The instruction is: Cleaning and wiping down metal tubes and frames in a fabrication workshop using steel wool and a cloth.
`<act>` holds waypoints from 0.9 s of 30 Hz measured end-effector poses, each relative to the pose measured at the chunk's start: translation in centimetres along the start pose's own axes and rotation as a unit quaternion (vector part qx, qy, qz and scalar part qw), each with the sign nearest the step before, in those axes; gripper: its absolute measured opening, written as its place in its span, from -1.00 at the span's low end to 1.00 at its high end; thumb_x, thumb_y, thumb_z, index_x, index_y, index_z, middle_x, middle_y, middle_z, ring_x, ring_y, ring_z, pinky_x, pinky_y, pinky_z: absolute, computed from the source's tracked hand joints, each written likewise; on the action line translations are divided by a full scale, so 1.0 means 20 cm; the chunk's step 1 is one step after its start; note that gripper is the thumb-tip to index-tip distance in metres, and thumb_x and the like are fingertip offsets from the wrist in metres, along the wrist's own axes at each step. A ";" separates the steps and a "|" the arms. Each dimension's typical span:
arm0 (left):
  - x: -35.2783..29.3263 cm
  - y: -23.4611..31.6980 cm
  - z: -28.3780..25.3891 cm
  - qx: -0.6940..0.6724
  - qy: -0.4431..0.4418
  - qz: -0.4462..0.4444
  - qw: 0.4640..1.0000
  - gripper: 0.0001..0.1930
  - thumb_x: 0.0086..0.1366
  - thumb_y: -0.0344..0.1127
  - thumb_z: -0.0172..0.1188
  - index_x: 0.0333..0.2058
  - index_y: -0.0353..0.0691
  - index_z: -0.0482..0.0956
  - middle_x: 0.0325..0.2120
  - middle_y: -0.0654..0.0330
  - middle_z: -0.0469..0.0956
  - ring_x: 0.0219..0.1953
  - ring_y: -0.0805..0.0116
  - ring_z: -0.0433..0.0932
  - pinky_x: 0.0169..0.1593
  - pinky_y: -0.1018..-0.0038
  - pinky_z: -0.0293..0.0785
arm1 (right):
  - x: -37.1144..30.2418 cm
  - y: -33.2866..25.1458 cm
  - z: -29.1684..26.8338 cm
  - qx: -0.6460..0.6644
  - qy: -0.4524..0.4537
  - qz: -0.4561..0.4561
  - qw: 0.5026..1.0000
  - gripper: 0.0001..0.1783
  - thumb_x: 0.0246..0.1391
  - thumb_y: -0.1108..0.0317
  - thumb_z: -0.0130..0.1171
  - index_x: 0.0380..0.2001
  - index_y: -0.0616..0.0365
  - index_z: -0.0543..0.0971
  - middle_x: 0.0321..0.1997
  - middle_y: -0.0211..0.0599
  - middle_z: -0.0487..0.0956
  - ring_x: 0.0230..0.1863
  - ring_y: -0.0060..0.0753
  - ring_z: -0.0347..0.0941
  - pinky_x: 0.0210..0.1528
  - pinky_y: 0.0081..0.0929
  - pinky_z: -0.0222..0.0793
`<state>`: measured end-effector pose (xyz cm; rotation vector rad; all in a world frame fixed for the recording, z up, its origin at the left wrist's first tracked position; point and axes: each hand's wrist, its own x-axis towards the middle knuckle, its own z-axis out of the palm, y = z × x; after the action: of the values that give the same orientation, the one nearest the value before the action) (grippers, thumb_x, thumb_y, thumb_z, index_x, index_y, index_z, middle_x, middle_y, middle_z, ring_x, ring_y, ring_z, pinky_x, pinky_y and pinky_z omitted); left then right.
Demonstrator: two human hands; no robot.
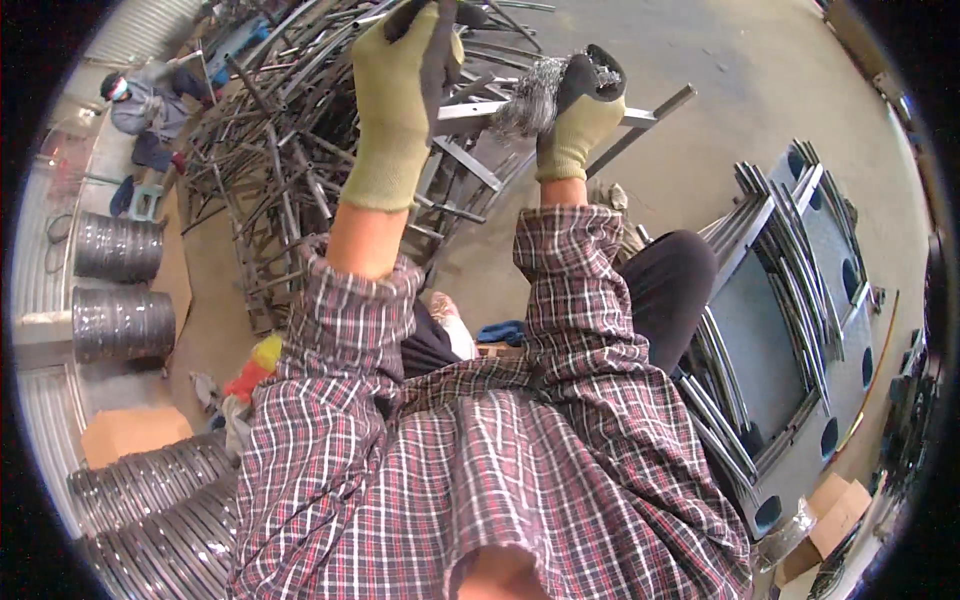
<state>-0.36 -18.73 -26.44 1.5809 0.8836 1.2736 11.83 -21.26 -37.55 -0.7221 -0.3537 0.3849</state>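
Note:
My right hand (pixel 582 115), in a yellow-green glove with dark coated fingers, is closed around a tangled wad of steel wool (pixel 535 98). The wad lies against a grey metal tube frame (pixel 470 112), whose crosspiece sticks out to the right past the hand. My left hand (pixel 405 95), in a matching glove, is raised at the top edge of the view beside the frame. Its fingers look curled in, but they are partly cut off, and what they hold is hidden.
A big heap of metal frames (pixel 290 150) lies ahead and left. Dark coils (pixel 120 325) stand at the left. Bundled tubes (pixel 800 290) rest on a blue-grey panel (pixel 770 340) at the right, near a cardboard box (pixel 835 510). Another person (pixel 150 110) sits far left.

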 end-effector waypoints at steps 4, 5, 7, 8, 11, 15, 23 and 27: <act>0.05 -0.01 0.01 -0.127 -0.016 0.014 0.992 -0.76 0.33 -0.22 0.12 -0.41 -0.27 0.56 -0.68 0.32 0.44 -0.67 0.58 0.37 -0.57 0.61 0.22 | -0.23 0.02 0.33 -0.150 0.026 -0.220 0.963 -0.66 0.03 0.34 0.26 -0.14 0.28 0.52 -0.19 -0.17 0.58 -0.18 -0.31 0.47 -0.05 -0.44 0.38; 0.03 0.01 0.01 -0.103 -0.055 0.034 0.993 -0.78 0.34 -0.24 0.11 -0.40 -0.27 0.55 -0.69 0.32 0.45 -0.68 0.57 0.38 -0.58 0.63 0.23 | -0.20 0.10 0.27 -0.159 0.012 -0.238 0.958 -0.68 0.03 0.36 0.25 -0.15 0.27 0.52 -0.18 -0.14 0.58 -0.18 -0.26 0.47 -0.03 -0.44 0.36; 0.10 -0.15 0.00 -0.543 -0.255 0.084 0.796 -0.73 0.37 -0.19 0.10 -0.42 -0.26 0.56 -0.72 0.34 0.40 -0.73 0.59 0.30 -0.63 0.64 0.12 | -0.14 0.15 0.17 -0.271 -0.049 -0.330 0.903 -0.68 -0.03 0.40 0.26 -0.16 0.21 0.54 -0.14 -0.07 0.57 -0.19 -0.11 0.49 0.00 -0.40 0.36; 0.11 -0.16 -0.01 -0.546 -0.260 0.081 0.793 -0.73 0.37 -0.19 0.10 -0.42 -0.26 0.56 -0.72 0.34 0.40 -0.73 0.59 0.30 -0.63 0.64 0.12 | -0.07 0.15 0.05 -0.345 -0.055 -0.365 0.863 -0.41 -0.32 0.37 0.33 -0.08 0.22 0.50 -0.09 -0.03 0.52 -0.02 0.09 0.40 0.10 -0.17 0.27; 0.06 -0.14 -0.13 -0.106 0.005 0.057 0.993 -0.72 0.37 -0.20 0.06 -0.44 -0.25 0.56 -0.61 0.28 0.51 -0.61 0.53 0.39 -0.48 0.60 0.26 | 0.20 0.10 -0.29 -0.321 -0.009 -0.189 0.928 -0.67 -0.17 0.65 0.17 -0.22 0.28 0.54 -0.30 -0.21 0.59 -0.29 -0.27 0.53 -0.18 -0.36 0.47; 0.07 -0.02 -0.04 -0.010 0.020 0.051 0.998 -0.74 0.34 -0.17 0.13 -0.41 -0.25 0.55 -0.72 0.34 0.41 -0.74 0.60 0.24 -0.63 0.62 0.08 | -0.19 0.16 -0.02 -0.251 0.022 -0.230 0.940 -0.69 0.02 0.51 0.11 -0.11 0.20 0.49 -0.15 -0.26 0.50 -0.15 -0.41 0.46 -0.09 -0.44 0.48; 0.18 -0.20 -0.23 -0.094 -0.043 0.089 0.991 -0.71 0.37 -0.13 0.12 -0.41 -0.24 0.53 -0.68 0.30 0.43 -0.69 0.59 0.31 -0.62 0.61 0.10 | 0.31 0.22 -0.29 -0.468 -0.042 -0.344 0.813 -0.65 -0.23 0.53 0.18 -0.23 0.20 0.57 -0.38 -0.14 0.58 -0.33 0.00 0.52 -0.19 -0.20 0.44; 0.15 -0.22 -0.33 -0.141 -0.024 0.090 0.986 -0.81 0.32 -0.23 0.16 -0.35 -0.25 0.52 -0.61 0.27 0.49 -0.63 0.52 0.41 -0.59 0.58 0.26 | 0.33 0.14 -0.10 -0.401 -0.135 -0.150 0.894 -0.75 0.03 0.55 0.04 -0.23 0.15 0.62 -0.33 -0.12 0.66 -0.33 -0.20 0.62 -0.27 -0.35 0.51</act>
<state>-6.07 -13.16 -29.01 1.4804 0.5118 1.4120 17.85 -17.48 -39.64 -1.4030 -0.9044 0.0221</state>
